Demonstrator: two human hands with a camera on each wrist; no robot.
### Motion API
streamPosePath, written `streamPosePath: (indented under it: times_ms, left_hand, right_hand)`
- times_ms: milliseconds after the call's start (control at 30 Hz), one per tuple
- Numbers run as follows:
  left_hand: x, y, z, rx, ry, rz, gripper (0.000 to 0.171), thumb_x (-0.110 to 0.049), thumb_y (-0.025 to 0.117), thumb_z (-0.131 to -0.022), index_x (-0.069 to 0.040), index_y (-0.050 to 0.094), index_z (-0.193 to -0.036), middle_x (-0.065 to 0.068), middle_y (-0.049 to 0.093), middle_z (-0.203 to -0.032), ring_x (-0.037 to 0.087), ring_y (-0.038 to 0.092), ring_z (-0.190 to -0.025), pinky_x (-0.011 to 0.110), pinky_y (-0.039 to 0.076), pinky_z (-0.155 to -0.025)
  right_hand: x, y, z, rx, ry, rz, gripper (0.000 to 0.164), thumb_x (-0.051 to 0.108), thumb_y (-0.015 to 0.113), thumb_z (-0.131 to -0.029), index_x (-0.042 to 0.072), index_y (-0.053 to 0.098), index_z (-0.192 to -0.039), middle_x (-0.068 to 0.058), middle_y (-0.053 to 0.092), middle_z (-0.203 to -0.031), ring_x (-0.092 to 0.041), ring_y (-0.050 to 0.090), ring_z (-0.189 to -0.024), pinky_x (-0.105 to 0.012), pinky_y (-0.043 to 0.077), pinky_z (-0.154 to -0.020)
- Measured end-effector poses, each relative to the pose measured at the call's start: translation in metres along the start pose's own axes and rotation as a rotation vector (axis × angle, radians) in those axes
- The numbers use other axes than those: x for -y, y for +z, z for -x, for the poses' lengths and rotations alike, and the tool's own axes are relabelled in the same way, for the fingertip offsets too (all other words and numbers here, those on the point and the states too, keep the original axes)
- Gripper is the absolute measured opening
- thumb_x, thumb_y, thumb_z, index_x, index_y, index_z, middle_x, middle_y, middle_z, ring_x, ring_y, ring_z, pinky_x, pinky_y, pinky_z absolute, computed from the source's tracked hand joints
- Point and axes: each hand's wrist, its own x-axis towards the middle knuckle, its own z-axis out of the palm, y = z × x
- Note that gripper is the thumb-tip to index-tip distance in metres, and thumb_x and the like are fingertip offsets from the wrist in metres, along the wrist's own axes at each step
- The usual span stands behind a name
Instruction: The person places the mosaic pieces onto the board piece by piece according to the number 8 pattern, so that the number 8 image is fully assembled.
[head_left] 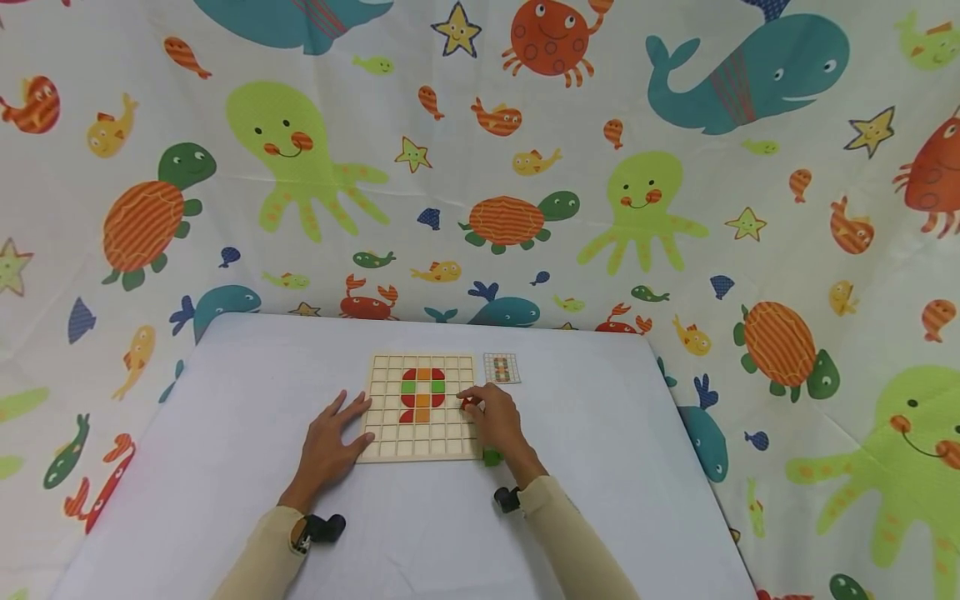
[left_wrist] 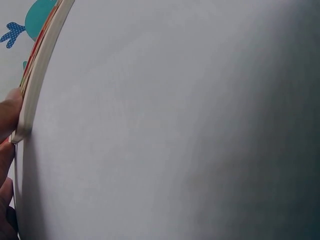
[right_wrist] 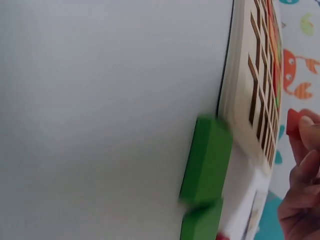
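A pale wooden grid board point(head_left: 390, 433) lies on the table with red, orange and green tiles point(head_left: 423, 401) set in its middle squares. My left hand point(head_left: 330, 437) rests at the board's left edge, fingers spread, the thumb on its near corner. Over the right side of the board, my right hand point(head_left: 497, 419) pinches a small red piece point(right_wrist: 293, 124) between thumb and fingertips. The piece is held above the squares, clear of the surface in the right wrist view. Green blocks point(right_wrist: 207, 160) lie beside the board's near right corner, partly hidden by the right hand in the head view.
A small printed card point(head_left: 501, 367) with a coloured grid pattern lies by the board's far right corner. The white table point(head_left: 247, 400) extends around the board. Behind it hangs a cloth point(head_left: 480, 283) printed with sea animals. A bit of red shows beside the green blocks.
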Motion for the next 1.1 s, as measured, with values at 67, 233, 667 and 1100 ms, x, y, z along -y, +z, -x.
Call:
streamPosePath:
  times_ms: [67,233,667,1100]
  left_hand:
    - [0.0,0.001,0.0,-0.005,0.003,0.005,0.064,-0.023,0.078,-0.094,-0.011,0.057,-0.153,0.012,0.048,-0.166,0.05,0.028,-0.159,0.076,0.023,-0.123]
    - [-0.002,0.002,0.001,-0.021,0.024,0.009,0.064,-0.023,0.078,-0.093,-0.01,0.058,-0.152,0.013,0.049,-0.164,0.05,0.03,-0.158,0.077,0.025,-0.122]
    - [-0.004,0.001,0.0,-0.001,0.015,0.001,0.064,-0.021,0.078,-0.094,-0.009,0.056,-0.154,0.012,0.048,-0.166,0.05,0.028,-0.159,0.076,0.023,-0.124]
    - [-0.004,-0.002,0.0,0.005,-0.003,-0.013,0.065,-0.022,0.077,-0.095,-0.01,0.054,-0.155,0.013,0.046,-0.167,0.05,0.027,-0.16,0.076,0.022,-0.124]
  right_hand:
    - [0.004,0.006,-0.001,0.025,-0.014,-0.017,0.026,0.017,0.076,-0.098,0.027,0.08,-0.122,0.007,0.069,-0.099,-0.009,0.055,-0.08,-0.023,0.045,-0.062]
    - [0.014,0.019,-0.005,0.072,-0.006,-0.101,0.018,0.021,0.079,-0.097,0.025,0.073,-0.113,0.009,0.071,-0.094,-0.008,0.06,-0.085,-0.025,0.048,-0.073]
    - [0.029,0.035,-0.008,-0.002,0.007,0.033,0.01,0.019,0.08,-0.095,0.024,0.074,-0.089,0.011,0.07,-0.083,-0.007,0.06,-0.078,-0.026,0.047,-0.066]
    - [0.035,0.043,-0.006,-0.047,0.062,0.033,0.009,0.026,0.082,-0.095,0.023,0.075,-0.09,0.01,0.064,-0.079,-0.009,0.056,-0.075,-0.025,0.044,-0.065]
